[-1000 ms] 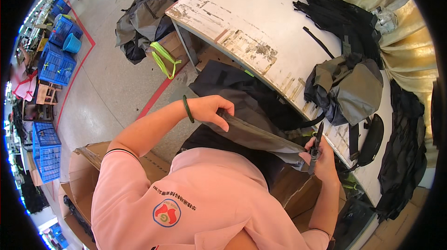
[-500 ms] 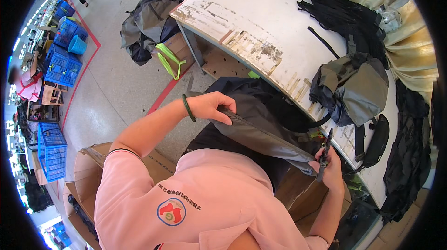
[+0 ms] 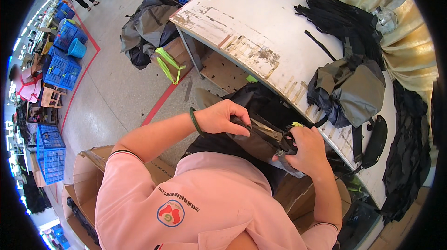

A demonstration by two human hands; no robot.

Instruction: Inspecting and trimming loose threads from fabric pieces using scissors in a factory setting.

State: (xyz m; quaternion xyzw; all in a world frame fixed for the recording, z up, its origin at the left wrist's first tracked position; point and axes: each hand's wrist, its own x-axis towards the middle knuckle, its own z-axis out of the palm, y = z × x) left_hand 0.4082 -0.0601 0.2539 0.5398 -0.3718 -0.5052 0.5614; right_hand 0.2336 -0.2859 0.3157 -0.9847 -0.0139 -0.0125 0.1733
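My left hand, with a dark green bangle at its wrist, is closed in a pinch on the edge of a grey and black fabric piece in front of my body. In my right hand is a pair of scissors, fingers wrapped round the handles. Its blades point left along the fabric, their tips close to my left fingertips. Whether the blades touch the cloth I cannot tell. Black cloth hangs beyond my hands, next to the table edge.
A worn white table stands ahead and right, bearing a grey fabric bag, a bundle of black straps and a black curved piece. Cardboard boxes flank me. Blue crates and other people are at far left.
My right hand has moved left and up with the scissors, whose blades have swung from upright to pointing left. My left hand has shifted slightly right and down; the stretched fabric edge is now slack.
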